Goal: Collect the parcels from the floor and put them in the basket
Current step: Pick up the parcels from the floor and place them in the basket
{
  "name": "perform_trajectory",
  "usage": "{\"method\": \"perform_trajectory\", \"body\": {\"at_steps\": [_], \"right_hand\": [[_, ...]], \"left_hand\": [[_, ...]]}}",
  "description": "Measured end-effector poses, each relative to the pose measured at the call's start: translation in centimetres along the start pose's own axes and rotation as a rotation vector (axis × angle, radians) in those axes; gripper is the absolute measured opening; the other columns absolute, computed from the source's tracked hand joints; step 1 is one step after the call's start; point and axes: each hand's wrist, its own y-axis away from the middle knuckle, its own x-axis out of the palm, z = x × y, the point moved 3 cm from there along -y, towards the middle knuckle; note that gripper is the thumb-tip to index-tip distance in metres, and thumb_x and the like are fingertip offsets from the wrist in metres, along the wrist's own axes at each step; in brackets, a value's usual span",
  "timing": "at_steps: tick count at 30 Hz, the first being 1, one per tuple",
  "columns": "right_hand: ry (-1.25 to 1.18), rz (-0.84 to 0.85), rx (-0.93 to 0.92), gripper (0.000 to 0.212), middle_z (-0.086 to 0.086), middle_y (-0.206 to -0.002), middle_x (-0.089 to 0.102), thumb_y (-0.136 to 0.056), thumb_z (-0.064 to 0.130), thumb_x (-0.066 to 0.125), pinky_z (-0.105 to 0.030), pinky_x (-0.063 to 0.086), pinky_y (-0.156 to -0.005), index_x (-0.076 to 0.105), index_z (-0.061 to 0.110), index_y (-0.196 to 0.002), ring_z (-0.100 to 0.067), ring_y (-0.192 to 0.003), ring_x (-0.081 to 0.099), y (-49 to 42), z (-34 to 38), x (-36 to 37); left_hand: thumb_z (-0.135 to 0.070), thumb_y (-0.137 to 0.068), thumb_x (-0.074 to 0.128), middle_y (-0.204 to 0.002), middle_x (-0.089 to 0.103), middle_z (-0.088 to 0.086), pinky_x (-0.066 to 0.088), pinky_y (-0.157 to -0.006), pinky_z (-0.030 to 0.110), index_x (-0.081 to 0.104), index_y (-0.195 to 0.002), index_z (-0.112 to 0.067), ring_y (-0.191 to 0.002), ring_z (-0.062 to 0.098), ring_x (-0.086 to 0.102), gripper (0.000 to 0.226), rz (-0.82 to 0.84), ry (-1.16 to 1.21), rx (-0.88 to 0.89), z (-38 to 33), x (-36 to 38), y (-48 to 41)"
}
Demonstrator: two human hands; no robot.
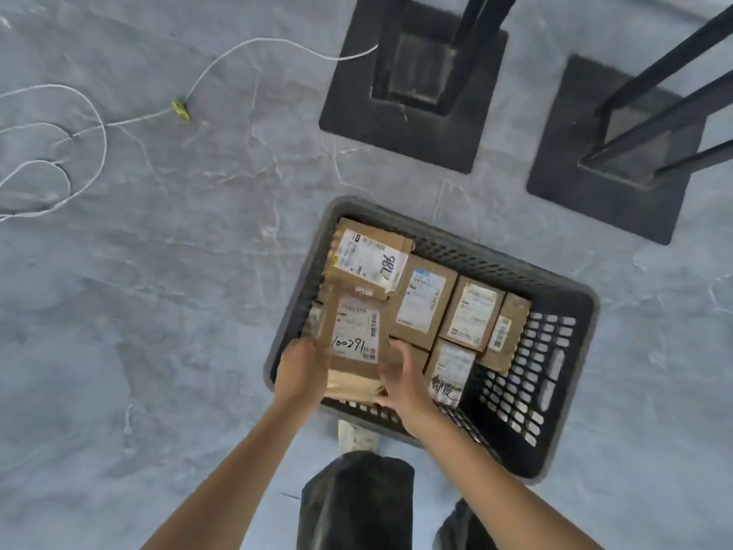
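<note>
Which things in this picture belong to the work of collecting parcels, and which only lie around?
For the job: basket; packed parcels inside it; labelled parcel, held over the basket by left hand and right hand.

Lying about: white cord; small yellow piece on it; two black stand bases.

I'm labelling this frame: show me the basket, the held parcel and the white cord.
basket (515, 391), head view, right perforated wall
held parcel (355, 331), head view, its white label
white cord (105, 140), head view, right side of its loop
</note>
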Motion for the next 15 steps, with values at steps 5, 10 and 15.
{"method": "perform_trajectory", "body": {"at_steps": [5,10,15], "right_hand": [[0.086,-0.026,-0.138,0.046,0.012,-0.092,0.057,-0.087,0.016,0.065,-0.014,0.047,-0.067,0.040,0.016,-0.125,-0.010,-0.084,0.059,-2.8,-0.8,2.3],[0.221,-0.107,-0.205,0.059,-0.003,-0.118,0.056,-0.085,0.008,0.066,-0.015,0.048,-0.084,0.034,0.011,-0.135,-0.014,-0.102,0.057,-3.1,-1.5,3.6],[0.118,-0.057,-0.144,0.073,0.002,-0.135,0.047,-0.084,0.002,0.065,-0.004,0.039,-0.086,0.026,0.015,-0.144,-0.005,-0.116,0.048,-4.0,-1.2,6.0]], "left_hand": [[-0.002,-0.091,0.046,-0.102,0.061,0.015,0.052,-0.068,0.044,0.057,-0.096,-0.001,-0.086,0.032,0.059,0.012,-0.038,-0.070,0.018,1.2,0.7,-3.5],[-0.002,-0.095,0.033,-0.114,0.058,0.012,0.043,-0.062,0.032,0.054,-0.112,-0.005,-0.087,0.026,0.057,0.026,-0.080,-0.157,0.070,2.2,2.1,-3.3],[-0.035,-0.100,0.019,-0.106,0.065,0.008,0.043,-0.054,0.029,0.052,-0.108,-0.018,-0.072,0.013,0.060,0.037,-0.080,-0.130,0.047,1.4,3.4,-3.3]]}}
